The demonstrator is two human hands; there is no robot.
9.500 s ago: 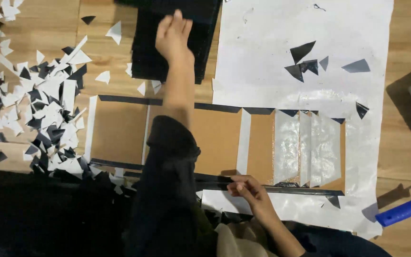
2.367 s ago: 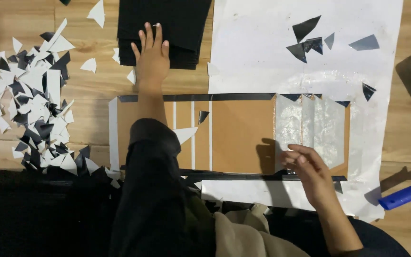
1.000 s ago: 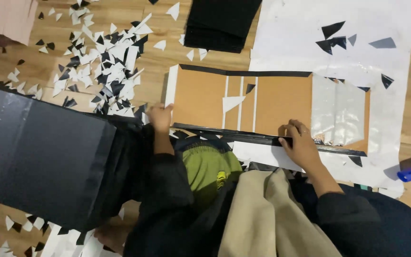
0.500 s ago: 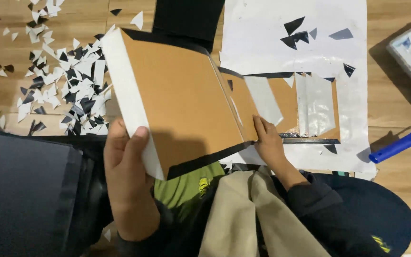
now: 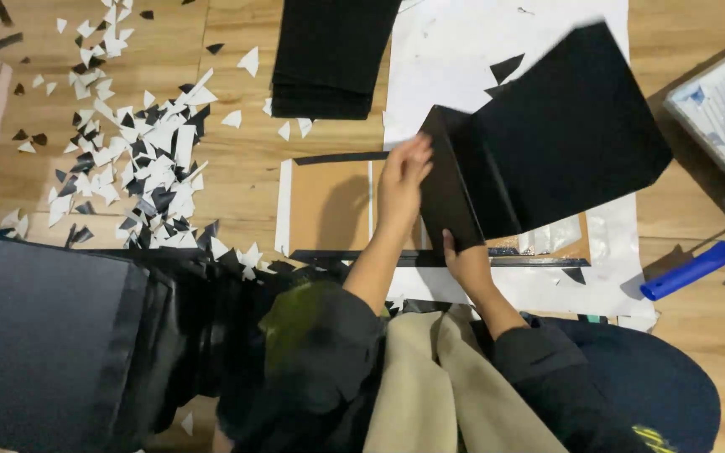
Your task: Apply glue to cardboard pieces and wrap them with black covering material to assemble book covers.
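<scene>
Head view: both grips (fingers closed) on black cover (image 5: 547,143)

Craft workshop floor: wooden boards (image 5: 245,168), paper offcuts (image 5: 140,159), stacked black sheets (image 5: 329,50).

Clear-wrapped flat white pkg (image 5: 719,117) at rt edge (partly cut off).

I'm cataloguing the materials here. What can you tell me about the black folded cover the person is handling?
The black folded cover is a matte, board-like sheet, creased into a narrow spine panel and a broad flap that lifts up and to the right, slightly blurred. It stands over the brown cardboard panel and the white paper sheet. The left hand presses near its crease; the right hand grips its lower edge.
</scene>
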